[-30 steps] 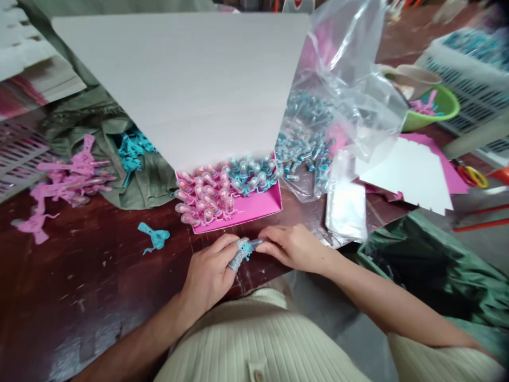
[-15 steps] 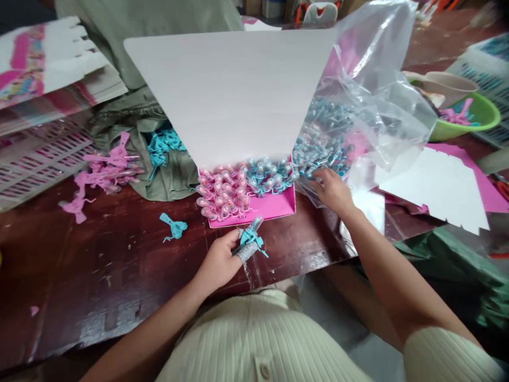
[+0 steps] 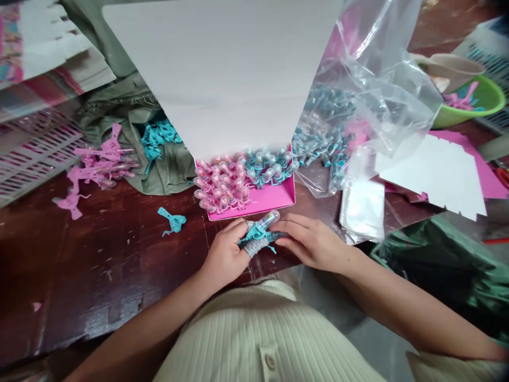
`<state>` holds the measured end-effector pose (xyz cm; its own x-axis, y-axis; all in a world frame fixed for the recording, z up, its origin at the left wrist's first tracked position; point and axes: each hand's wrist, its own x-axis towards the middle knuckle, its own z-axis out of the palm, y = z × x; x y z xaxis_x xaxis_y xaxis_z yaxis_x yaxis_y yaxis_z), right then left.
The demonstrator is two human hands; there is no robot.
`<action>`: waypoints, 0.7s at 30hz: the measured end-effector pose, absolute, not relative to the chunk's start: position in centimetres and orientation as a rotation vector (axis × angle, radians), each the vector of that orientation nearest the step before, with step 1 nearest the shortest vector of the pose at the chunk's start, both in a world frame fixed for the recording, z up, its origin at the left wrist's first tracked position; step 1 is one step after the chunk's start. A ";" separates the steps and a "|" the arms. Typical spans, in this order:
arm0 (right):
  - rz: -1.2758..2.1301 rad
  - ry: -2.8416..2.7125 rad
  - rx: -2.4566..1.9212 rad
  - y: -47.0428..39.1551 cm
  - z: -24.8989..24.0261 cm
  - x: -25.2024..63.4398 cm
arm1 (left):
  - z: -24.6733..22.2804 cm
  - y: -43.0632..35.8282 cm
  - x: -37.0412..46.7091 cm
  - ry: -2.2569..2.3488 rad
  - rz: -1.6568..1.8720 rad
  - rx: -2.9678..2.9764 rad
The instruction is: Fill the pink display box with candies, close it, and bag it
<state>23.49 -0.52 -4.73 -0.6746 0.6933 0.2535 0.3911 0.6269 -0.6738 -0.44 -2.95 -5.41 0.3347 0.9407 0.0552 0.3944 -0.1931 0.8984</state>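
Observation:
My left hand (image 3: pixel 226 253), with grey wrapping around its fingers, grips a turquoise plastic toy (image 3: pixel 258 232) topped by a clear capsule. Close against it, my right hand (image 3: pixel 314 241) pinches a small dark teal piece (image 3: pixel 277 235), partly hidden by the fingers. Just beyond both hands stands an open pink box (image 3: pixel 274 196) with its white lid (image 3: pixel 226 79) raised. Pink capsule toys (image 3: pixel 222 183) fill its left side, and blue capsule toys (image 3: pixel 268 167) stand at its back right. A loose turquoise piece (image 3: pixel 173 220) lies on the table to the left.
Pink pieces (image 3: pixel 99 164) and turquoise pieces (image 3: pixel 159 140) are heaped at the left by a white basket (image 3: pixel 40 154). On the right, a clear plastic bag (image 3: pixel 382 106) holds blue capsule parts (image 3: pixel 324 146). Near it are clear packets (image 3: pixel 362 209), white card (image 3: pixel 433 172) and a green bowl (image 3: pixel 473 114).
My right hand has come back from the blue capsule parts to my left hand, bringing the small teal piece. The toy in my left hand has shifted slightly right. The view has tilted down.

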 end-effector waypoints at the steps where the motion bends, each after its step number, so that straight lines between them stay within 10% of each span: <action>1: 0.858 -2.332 -0.870 -0.5 -4.6 23.4 | -5.3 -3.0 -0.5 1.205 0.825 1.818; 6: 1.353 -2.211 -0.986 -0.2 -4.3 23.3 | -5.6 -3.3 -0.9 1.230 0.802 1.997; 21: 1.368 -2.031 -0.959 0.4 -3.1 23.6 | -5.2 -3.6 -0.4 1.342 0.874 1.946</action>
